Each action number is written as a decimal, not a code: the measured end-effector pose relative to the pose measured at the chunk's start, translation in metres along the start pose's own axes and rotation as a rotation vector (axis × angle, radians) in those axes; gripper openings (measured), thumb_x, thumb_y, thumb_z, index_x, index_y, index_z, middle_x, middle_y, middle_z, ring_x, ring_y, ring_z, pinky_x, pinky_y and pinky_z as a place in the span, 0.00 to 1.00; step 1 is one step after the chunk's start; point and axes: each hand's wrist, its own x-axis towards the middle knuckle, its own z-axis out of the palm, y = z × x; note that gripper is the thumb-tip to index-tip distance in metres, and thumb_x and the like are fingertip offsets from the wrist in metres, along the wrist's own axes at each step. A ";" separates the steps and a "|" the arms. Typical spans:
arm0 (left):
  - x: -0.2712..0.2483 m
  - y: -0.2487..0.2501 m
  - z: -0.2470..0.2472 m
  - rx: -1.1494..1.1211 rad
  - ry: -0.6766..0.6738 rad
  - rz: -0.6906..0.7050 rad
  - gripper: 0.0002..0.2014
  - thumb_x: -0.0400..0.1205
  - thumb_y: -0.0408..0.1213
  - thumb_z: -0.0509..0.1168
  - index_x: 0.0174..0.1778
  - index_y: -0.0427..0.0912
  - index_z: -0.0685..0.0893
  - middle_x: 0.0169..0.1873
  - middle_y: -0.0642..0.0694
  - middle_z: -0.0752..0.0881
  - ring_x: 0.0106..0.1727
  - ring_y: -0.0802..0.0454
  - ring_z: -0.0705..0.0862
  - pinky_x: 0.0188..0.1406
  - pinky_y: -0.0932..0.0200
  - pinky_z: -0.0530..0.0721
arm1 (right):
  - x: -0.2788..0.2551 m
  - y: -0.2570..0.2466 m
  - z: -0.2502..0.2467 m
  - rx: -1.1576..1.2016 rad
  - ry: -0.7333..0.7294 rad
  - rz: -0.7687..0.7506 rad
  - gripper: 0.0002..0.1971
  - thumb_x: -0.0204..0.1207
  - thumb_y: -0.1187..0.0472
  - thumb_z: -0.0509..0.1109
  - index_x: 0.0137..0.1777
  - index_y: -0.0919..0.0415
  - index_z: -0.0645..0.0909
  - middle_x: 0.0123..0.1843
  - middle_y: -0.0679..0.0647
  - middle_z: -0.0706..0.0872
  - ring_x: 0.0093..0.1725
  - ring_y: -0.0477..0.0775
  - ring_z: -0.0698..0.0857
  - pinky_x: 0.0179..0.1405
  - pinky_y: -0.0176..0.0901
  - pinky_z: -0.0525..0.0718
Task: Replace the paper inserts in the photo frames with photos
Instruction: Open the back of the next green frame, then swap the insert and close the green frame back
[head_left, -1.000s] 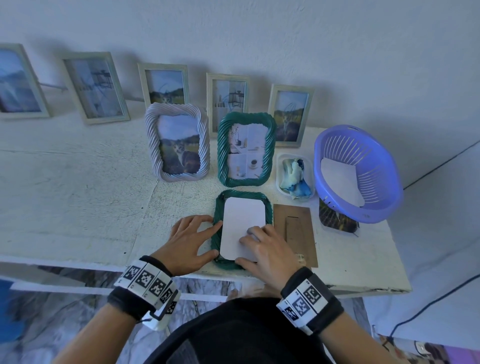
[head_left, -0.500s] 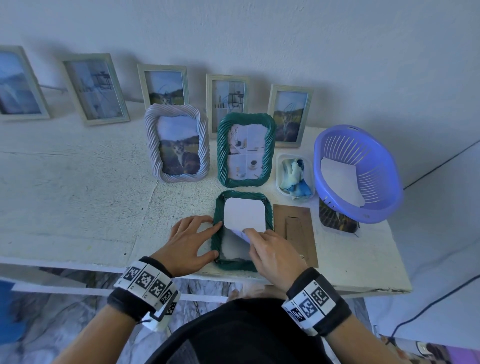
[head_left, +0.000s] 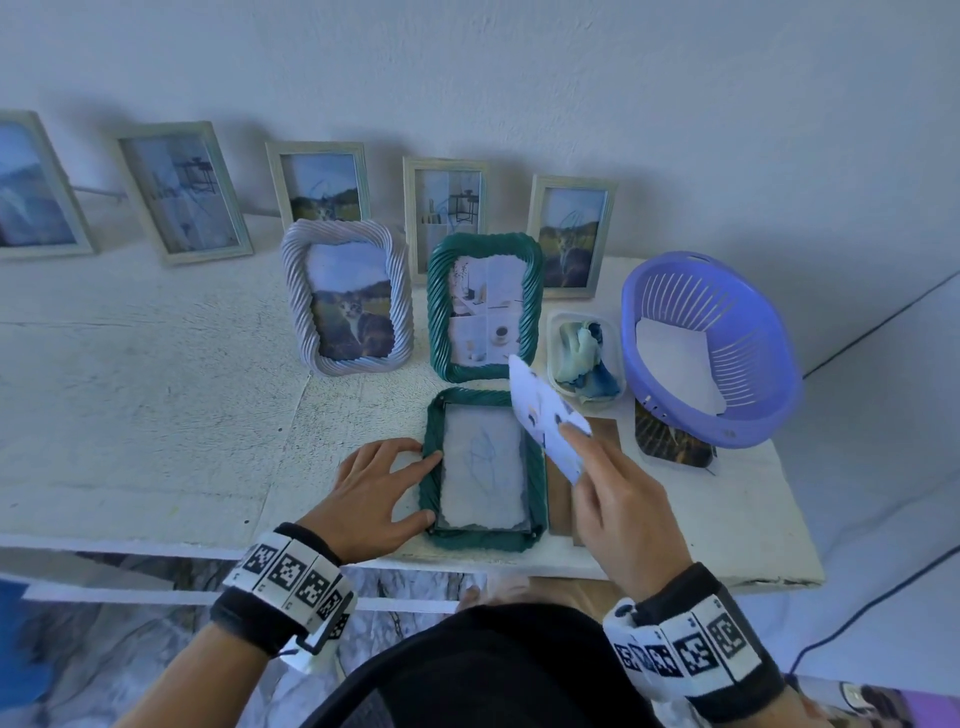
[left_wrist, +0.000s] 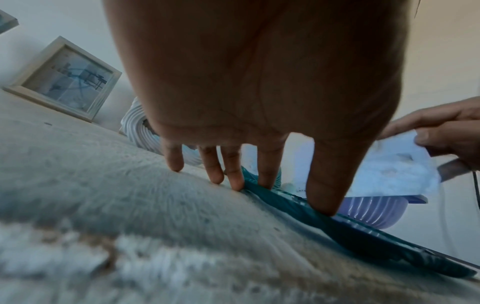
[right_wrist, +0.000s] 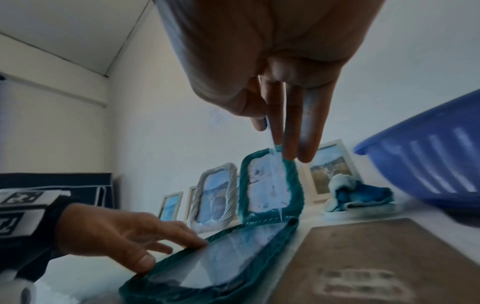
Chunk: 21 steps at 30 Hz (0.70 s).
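White paper insert (head_left: 545, 415) is being pinched by the right hand (head_left: 618, 509) above the tabletop (head_left: 156, 415), beside the purple basket (head_left: 769, 374); the face-down green frame (head_left: 483, 535) is being pressed by the left hand's (head_left: 374, 493) straight fingers.

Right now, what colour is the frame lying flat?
Dark teal green frame, twisted-rope pattern; clearest in the head view.

purple basket (head_left: 748, 410) at right end of white table (head_left: 130, 415), white sheets (head_left: 675, 364) inside; small clear tub (head_left: 558, 325) of blue-green cloth (head_left: 587, 364) just left of it; dark cable (head_left: 883, 322) along wall
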 end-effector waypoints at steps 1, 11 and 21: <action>0.000 0.000 -0.001 0.000 -0.009 -0.003 0.39 0.72 0.70 0.47 0.81 0.62 0.62 0.76 0.54 0.64 0.78 0.51 0.58 0.77 0.50 0.54 | -0.004 0.005 -0.005 0.007 0.011 0.027 0.23 0.78 0.62 0.52 0.70 0.63 0.78 0.60 0.56 0.86 0.47 0.56 0.86 0.43 0.39 0.81; 0.028 0.011 -0.034 -0.060 0.040 0.018 0.40 0.72 0.69 0.49 0.81 0.56 0.67 0.71 0.51 0.69 0.72 0.51 0.66 0.73 0.46 0.69 | -0.066 0.049 -0.039 0.296 0.029 0.421 0.21 0.81 0.69 0.61 0.71 0.54 0.78 0.38 0.45 0.83 0.29 0.40 0.78 0.27 0.21 0.74; 0.141 0.129 -0.041 0.022 0.111 0.445 0.28 0.79 0.53 0.54 0.74 0.47 0.77 0.67 0.40 0.76 0.66 0.41 0.76 0.62 0.41 0.79 | -0.103 0.098 -0.033 -0.049 -0.065 0.460 0.20 0.83 0.63 0.62 0.73 0.51 0.78 0.32 0.49 0.86 0.27 0.48 0.79 0.26 0.46 0.75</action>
